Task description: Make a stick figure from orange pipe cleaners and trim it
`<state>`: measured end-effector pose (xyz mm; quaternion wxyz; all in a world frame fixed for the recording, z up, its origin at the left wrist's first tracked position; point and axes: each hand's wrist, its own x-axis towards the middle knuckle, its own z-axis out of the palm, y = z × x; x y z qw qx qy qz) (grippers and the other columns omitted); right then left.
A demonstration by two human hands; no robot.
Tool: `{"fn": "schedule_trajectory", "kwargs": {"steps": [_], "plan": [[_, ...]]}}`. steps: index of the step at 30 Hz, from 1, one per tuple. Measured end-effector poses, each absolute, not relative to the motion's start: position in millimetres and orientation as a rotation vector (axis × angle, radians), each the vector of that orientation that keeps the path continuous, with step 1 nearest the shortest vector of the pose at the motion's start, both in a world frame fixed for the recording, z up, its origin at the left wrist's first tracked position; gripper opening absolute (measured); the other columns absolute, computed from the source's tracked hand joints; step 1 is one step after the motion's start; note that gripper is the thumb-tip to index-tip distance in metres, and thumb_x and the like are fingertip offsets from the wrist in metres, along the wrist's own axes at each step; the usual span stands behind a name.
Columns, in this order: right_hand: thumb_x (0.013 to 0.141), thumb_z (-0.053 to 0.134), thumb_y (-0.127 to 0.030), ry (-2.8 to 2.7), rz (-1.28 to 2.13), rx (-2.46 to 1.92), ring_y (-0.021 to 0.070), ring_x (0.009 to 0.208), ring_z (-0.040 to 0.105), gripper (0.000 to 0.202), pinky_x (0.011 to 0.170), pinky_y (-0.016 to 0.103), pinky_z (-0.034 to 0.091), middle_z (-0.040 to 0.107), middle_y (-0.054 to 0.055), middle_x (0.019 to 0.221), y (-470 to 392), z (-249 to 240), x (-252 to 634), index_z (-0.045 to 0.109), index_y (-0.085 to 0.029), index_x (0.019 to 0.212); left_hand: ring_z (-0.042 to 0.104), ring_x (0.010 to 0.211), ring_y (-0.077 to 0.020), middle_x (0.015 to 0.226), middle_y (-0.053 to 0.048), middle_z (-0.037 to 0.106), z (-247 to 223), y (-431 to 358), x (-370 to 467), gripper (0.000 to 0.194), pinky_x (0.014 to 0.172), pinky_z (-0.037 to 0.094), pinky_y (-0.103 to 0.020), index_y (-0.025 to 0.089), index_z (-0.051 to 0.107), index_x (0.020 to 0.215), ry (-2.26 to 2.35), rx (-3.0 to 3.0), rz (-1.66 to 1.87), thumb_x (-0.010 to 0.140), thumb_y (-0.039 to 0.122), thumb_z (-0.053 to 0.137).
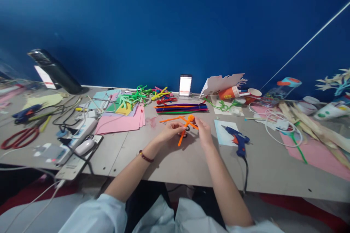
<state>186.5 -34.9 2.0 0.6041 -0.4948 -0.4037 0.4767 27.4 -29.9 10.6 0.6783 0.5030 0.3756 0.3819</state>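
Both hands hold an orange pipe-cleaner figure (190, 119) with a round top and several straight limbs, just above the table. My left hand (175, 130) pinches it from the left side, fingers closed. On its right side my right hand (203, 131) is closed on it near the round top. A small dark coiled item (182, 134) lies beneath the figure, partly hidden. Behind the left hand a loose orange strip (171, 119) lies on the table. A bundle of purple, blue and green pipe cleaners (182, 108) rests farther back.
On the right, a blue glue gun (237, 139) lies partly on light-blue paper (221, 133), its cord over the front edge. Pink paper (117, 123), a power strip (79, 134) and red scissors (20, 138) occupy the left. A phone (185, 85) stands at the back wall.
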Motion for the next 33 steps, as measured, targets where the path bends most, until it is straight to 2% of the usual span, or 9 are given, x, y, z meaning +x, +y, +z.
{"fn": "schedule_trajectory", "kwargs": {"steps": [5, 11, 15, 19, 24, 26, 29, 33], "plan": [[0.060, 0.073, -0.045, -0.857, 1.198, -1.091, 0.0160, 0.072, 0.061, 0.034, 0.067, 0.028, 0.047, 0.070, 0.003, 0.078, -33, -1, 185, 0.070, -0.019, 0.082, 0.062, 0.056, -0.0138, 0.062, -0.005, 0.066, 15, -33, 30, 0.033, 0.054, 0.044, -0.023, 0.011, 0.063, 0.072, 0.845, 1.130, 0.835, 0.060, 0.038, 0.078], [0.056, 0.077, -0.041, -0.803, 1.235, -1.040, 0.0141, 0.066, 0.061, 0.032, 0.065, 0.028, 0.048, 0.070, 0.002, 0.074, -33, -2, 183, 0.071, -0.018, 0.078, 0.064, 0.058, -0.0156, 0.066, -0.007, 0.068, 13, -36, 30, 0.034, 0.066, 0.050, -0.031, 0.010, 0.064, 0.076, 0.798, 1.028, 0.814, 0.060, 0.036, 0.078], [0.054, 0.078, -0.043, -0.787, 1.210, -1.031, 0.0149, 0.066, 0.061, 0.032, 0.065, 0.029, 0.048, 0.068, 0.002, 0.071, -33, -3, 181, 0.070, -0.018, 0.074, 0.064, 0.060, -0.0160, 0.069, -0.008, 0.069, 10, -36, 30, 0.031, 0.067, 0.050, -0.031, 0.010, 0.065, 0.077, 0.764, 1.022, 0.801, 0.063, 0.035, 0.077], [0.056, 0.077, -0.046, -0.768, 1.231, -1.022, 0.0161, 0.069, 0.061, 0.034, 0.067, 0.029, 0.048, 0.068, 0.002, 0.073, -33, -3, 180, 0.068, -0.019, 0.075, 0.065, 0.061, -0.0166, 0.068, -0.008, 0.068, 11, -35, 29, 0.031, 0.066, 0.050, -0.031, 0.010, 0.065, 0.079, 0.753, 1.011, 0.797, 0.064, 0.034, 0.076], [0.069, 0.060, -0.061, -0.717, 1.378, -0.938, 0.0165, 0.075, 0.062, 0.045, 0.066, 0.028, 0.049, 0.069, 0.006, 0.086, -34, 1, 182, 0.069, -0.019, 0.083, 0.065, 0.065, -0.0165, 0.071, -0.007, 0.068, 7, -30, 28, 0.029, 0.065, 0.050, -0.028, 0.012, 0.065, 0.082, 0.712, 0.978, 0.840, 0.067, 0.035, 0.075], [0.069, 0.062, -0.058, -0.741, 1.433, -0.906, 0.0151, 0.072, 0.061, 0.044, 0.064, 0.027, 0.048, 0.069, 0.005, 0.087, -34, 1, 182, 0.069, -0.020, 0.089, 0.065, 0.067, -0.0159, 0.077, -0.008, 0.069, 3, -28, 28, 0.031, 0.064, 0.050, -0.027, 0.012, 0.066, 0.085, 0.710, 0.963, 0.866, 0.067, 0.035, 0.074], [0.066, 0.069, -0.049, -0.771, 1.462, -0.902, 0.0139, 0.069, 0.060, 0.037, 0.064, 0.027, 0.048, 0.068, 0.004, 0.082, -34, 0, 181, 0.067, -0.019, 0.087, 0.063, 0.068, -0.0137, 0.085, -0.008, 0.068, -2, -26, 28, 0.034, 0.064, 0.050, -0.026, 0.012, 0.066, 0.092, 0.722, 0.936, 0.925, 0.066, 0.033, 0.075], [0.066, 0.070, -0.046, -0.800, 1.472, -0.929, 0.0135, 0.070, 0.061, 0.034, 0.064, 0.026, 0.047, 0.068, 0.004, 0.081, -36, -1, 179, 0.066, -0.017, 0.084, 0.059, 0.061, -0.0094, 0.076, -0.003, 0.065, -7, -23, 27, 0.029, 0.062, 0.050, -0.024, 0.014, 0.065, 0.085, 0.769, 0.856, 0.961, 0.064, 0.031, 0.077]]}}
